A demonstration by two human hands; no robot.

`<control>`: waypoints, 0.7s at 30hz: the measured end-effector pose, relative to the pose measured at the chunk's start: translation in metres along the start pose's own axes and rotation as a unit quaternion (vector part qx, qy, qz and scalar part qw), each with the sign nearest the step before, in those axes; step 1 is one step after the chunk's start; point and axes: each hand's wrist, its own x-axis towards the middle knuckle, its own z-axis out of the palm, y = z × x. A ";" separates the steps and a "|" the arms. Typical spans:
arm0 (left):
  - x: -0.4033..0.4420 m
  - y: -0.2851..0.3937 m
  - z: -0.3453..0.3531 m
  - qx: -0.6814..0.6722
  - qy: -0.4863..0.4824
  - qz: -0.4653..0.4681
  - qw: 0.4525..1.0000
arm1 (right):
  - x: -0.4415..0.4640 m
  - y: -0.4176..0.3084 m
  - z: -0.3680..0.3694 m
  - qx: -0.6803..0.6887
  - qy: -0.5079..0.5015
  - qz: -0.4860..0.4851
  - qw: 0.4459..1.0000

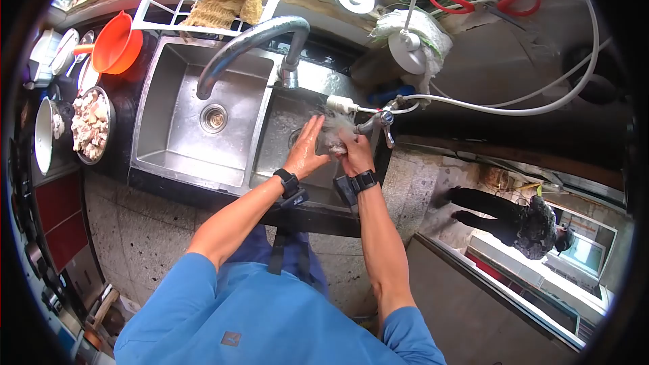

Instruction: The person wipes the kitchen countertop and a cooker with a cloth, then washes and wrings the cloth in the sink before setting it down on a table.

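Over the right basin of the steel sink [280, 122], my left hand [305, 153] is open, fingers stretched out and wet, close beside my right hand. My right hand [358, 155] is closed on a pale wet clump [334, 136], whose kind I cannot make out. Whitish splashing water blurs its upper part. Just right of the clump is a small metal tap [380, 120] with a white fitting. A curved grey faucet [253, 40] arches over the left basin, its spout away from both hands.
Left of the sink are a bowl of chopped meat [90, 125], a white bowl [44, 136] and an orange-red colander [116, 42]. A white rack [154, 1] holds tan sponges [220, 5]. Red-handled scissors [497, 8] and a white hose [541, 109] are behind. A person [520, 220] stands at right.
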 end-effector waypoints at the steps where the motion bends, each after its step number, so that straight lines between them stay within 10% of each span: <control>1: 0.003 0.010 0.001 -0.001 -0.001 0.003 1.000 | -0.005 -0.004 0.001 -0.001 0.002 -0.003 1.000; 7: 0.028 0.014 0.006 0.079 0.043 0.159 0.983 | -0.034 -0.027 -0.002 0.057 -0.054 0.019 0.997; 10: 0.035 0.006 0.003 -0.036 -0.015 0.090 0.995 | -0.059 -0.053 0.004 0.036 -0.052 0.065 0.996; 15: 0.028 0.002 -0.004 -0.267 -0.027 -0.079 0.960 | -0.111 -0.083 0.014 -0.300 0.139 -0.214 0.919; 18: 0.023 -0.004 -0.011 -0.345 -0.059 -0.190 0.917 | -0.122 -0.112 0.033 -0.523 0.123 -0.319 0.781; 21: 0.017 0.006 -0.017 -0.354 -0.063 -0.216 0.908 | -0.106 -0.114 0.053 -0.489 0.041 -0.365 0.791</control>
